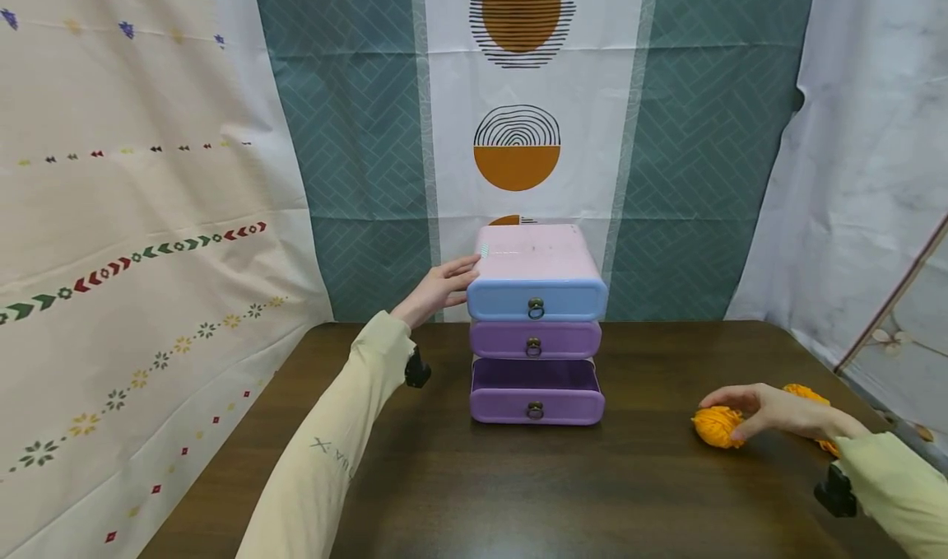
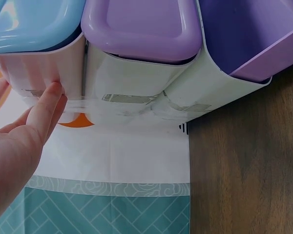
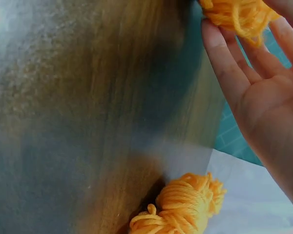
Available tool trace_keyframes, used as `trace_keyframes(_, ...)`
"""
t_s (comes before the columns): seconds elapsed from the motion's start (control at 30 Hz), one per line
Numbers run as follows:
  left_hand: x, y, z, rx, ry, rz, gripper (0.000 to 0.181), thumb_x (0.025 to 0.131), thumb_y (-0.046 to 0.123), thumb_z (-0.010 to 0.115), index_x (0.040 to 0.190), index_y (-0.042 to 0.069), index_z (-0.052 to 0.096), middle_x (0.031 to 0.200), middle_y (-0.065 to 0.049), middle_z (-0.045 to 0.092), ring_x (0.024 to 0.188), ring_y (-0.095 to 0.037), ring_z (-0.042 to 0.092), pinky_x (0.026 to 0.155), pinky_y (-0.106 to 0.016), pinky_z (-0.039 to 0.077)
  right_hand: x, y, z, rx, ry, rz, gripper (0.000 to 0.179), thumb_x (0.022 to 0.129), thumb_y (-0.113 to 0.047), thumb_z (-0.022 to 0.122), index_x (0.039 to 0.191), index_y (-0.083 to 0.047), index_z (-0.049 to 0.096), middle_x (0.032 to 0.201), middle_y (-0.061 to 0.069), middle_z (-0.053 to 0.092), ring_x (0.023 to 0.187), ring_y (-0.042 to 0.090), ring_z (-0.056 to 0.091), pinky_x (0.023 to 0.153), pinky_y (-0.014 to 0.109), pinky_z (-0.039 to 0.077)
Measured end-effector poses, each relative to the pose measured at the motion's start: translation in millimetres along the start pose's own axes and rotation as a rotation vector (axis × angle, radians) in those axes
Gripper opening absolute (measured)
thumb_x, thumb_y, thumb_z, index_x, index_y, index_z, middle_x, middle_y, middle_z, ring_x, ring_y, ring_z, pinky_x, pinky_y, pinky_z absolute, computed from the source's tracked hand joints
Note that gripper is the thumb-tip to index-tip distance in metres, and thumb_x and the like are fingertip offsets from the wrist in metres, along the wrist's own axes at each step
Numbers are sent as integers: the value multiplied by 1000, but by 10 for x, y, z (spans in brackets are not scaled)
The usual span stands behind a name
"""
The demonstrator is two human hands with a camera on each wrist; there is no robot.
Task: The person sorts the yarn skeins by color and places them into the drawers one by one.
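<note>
A stack of three small drawer boxes stands on the table, with a pink top [image 1: 533, 250]. Its blue top drawer [image 1: 499, 301] and purple middle drawer [image 1: 499, 341] are pushed in, while the purple bottom drawer [image 1: 499, 407] is pulled out. My left hand [image 1: 439, 290] rests against the upper box's left side, fingers mostly straight; the left wrist view shows the fingertips [image 2: 52, 90] on its pink wall. At the right, my right hand [image 1: 778, 409] holds an orange yarn ball [image 1: 715, 427] between thumb and fingers. Another orange yarn bundle [image 3: 183, 207] lies behind that hand.
The dark wooden table [image 1: 444, 485] carries everything. A teal and white patterned curtain [image 1: 355, 172] hangs behind the drawers, an embroidered cloth [image 1: 148, 254] at the left and a pale cloth [image 1: 852, 172] at the right.
</note>
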State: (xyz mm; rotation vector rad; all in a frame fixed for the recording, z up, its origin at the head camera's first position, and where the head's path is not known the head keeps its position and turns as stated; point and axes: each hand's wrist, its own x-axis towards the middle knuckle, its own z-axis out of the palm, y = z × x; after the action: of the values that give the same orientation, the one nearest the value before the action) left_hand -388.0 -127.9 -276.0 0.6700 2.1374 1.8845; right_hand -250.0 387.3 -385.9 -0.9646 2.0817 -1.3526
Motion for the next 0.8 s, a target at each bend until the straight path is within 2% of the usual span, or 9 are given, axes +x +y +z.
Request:
trace_keyframes(0.17,0,7,-1,-3,-11,7,49,92,24,55,139,18,39,136,-8,37,112,-22,47,90,-38,40,-11,16,23,-12,20,30,40,85,8,55,123,11,45,123,16,50,112,6,44,84,25,42)
trace_keyframes(0.4,-12,0,13,-6,-9,2,50,92,24,55,139,17,39,136,-10,38,112,-23,47,89,-37,41,-33,-1,65,-81,91,51,34,84,6,57,117,8,50,115,16,55,103,9,50,82,21,41)
trace_keyframes(0.67,-23,3,-2,-1,-6,-1,50,92,25,56,138,18,40,135,-9,38,111,-23,48,89,-37,41,57,-127,103,1,142,75,36,87,7,53,122,8,46,114,20,54,85,28,57,71,41,50)
trace_keyframes(0.8,-25,5,-15,3,-9,-1,50,92,26,55,138,19,40,135,-8,39,110,-23,48,89,-37,40,155,-213,137,-64,197,60,37,86,5,56,122,6,47,112,19,55,86,24,57,71,37,50)
